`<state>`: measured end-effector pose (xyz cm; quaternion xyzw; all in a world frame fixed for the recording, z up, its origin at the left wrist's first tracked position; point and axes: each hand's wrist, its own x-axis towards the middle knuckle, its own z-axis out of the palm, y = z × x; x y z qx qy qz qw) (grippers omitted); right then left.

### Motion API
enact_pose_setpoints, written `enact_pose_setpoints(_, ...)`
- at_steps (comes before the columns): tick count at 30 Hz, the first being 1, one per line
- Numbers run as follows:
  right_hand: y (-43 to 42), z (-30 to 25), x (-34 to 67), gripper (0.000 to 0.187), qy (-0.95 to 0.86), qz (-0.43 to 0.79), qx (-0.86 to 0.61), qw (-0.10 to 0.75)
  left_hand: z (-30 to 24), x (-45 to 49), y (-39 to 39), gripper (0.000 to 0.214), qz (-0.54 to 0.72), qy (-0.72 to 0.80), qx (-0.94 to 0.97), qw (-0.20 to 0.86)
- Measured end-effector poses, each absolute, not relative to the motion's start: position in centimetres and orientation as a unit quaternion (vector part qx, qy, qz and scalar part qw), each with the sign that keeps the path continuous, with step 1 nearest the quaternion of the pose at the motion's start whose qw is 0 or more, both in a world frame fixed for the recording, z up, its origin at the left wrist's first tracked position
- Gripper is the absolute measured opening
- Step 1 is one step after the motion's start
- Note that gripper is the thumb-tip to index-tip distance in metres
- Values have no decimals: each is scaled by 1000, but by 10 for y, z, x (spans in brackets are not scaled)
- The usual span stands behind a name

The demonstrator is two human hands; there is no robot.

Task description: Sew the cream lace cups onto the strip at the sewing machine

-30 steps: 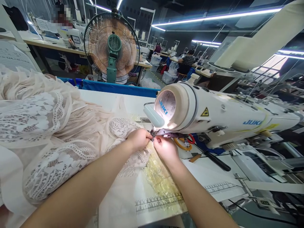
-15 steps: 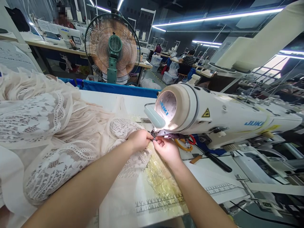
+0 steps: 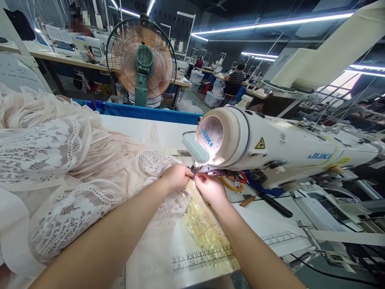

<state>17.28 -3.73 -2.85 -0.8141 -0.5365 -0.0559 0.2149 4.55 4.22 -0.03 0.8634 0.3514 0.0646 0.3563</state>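
Both hands meet right under the front end of the sewing machine [image 3: 270,144], near the middle of the table [image 3: 135,124]. The left hand [image 3: 176,176] is closed, with the fingers bent, and it pinches the edge of the lace cloth [image 3: 75,168]. The right hand [image 3: 212,188] is closed too. Its fingertips press together just beside the left hand, touching the same bit of cloth edge. What sits between those fingertips is too small to tell.

The lace cloth is a big, soft, pale pile. Most of it lies on the left side of the table and spills over the front edge. Only one small corner reaches the machine, where the bright lamp shines. The needle is hidden behind the hands.

So the work looks like it is at a small, fiddly step: getting the cloth edge into place at the needle. I cannot see any new stitches, so I cannot tell how much of the cloth is sewn. With so much cloth heaped to the left and so little at the machine, it seems that a lot may be left.

Scissors [image 3: 233,182] with orange and red handles lie just behind the right hand, under the machine. A long dark tool [image 3: 270,202] lies on the table to the right. Ruler marks [image 3: 204,257] run along the front edge of the table. A big fan [image 3: 141,60] stands past the far edge.
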Motion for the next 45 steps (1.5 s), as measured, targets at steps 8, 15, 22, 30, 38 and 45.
enact_pose_setpoints(8, -39, -24, 168, 24, -513, 4, -815, 270, 3, 44, 41, 30, 76, 361, 851, 374)
enact_pose_setpoints(15, -62, -19, 176, 33, -504, 127, -758, 395, -1, 44, 48, 15, 85, 315, 835, 444)
enact_pose_setpoints(22, -70, -14, 181, 39, -477, 218, -721, 453, -6, 45, 57, 14, 91, 269, 820, 497)
enact_pose_setpoints(30, -64, -10, 177, 19, -452, 194, -763, 418, -6, 48, 47, 10, 144, 349, 798, 470)
enact_pose_setpoints(38, -84, 3, 137, 17, -374, 379, -705, 468, -5, 50, 42, 8, 159, 321, 741, 567)
enact_pose_setpoints(45, -85, -7, 113, 11, -136, 504, -537, 662, 14, 39, 46, 8, 55, 246, 686, 682)
